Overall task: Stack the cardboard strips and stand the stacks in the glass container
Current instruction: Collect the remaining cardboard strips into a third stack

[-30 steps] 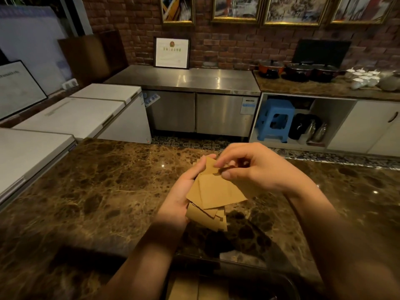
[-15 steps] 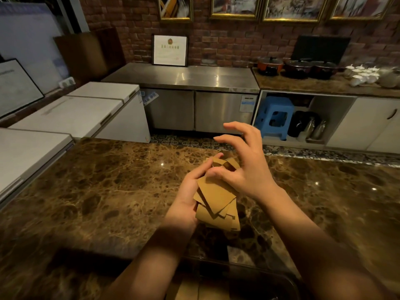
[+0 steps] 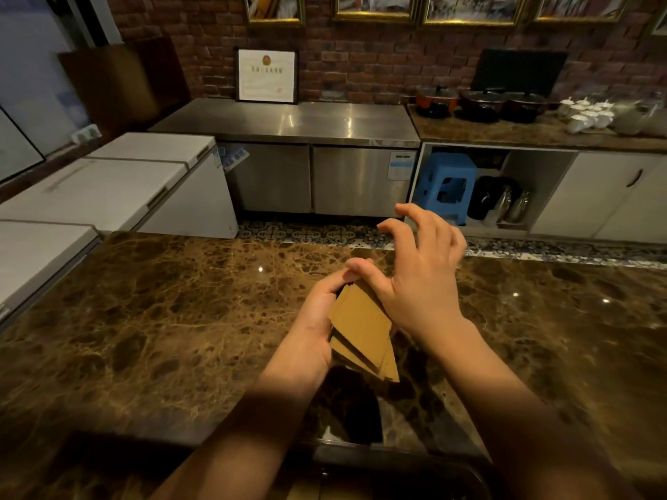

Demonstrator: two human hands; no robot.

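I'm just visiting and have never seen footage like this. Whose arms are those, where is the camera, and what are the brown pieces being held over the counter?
No machine here: a person wears a wide-angle camera on the head, so you look down their own arms. The left hand grips a fanned bunch of cardboard strips above the marble counter. The right hand touches the top of the bunch with its thumb, its other fingers spread above. At the bottom edge shows the dark rim of a container; its contents are too dim to tell. Behind are a steel cabinet and a blue stool.
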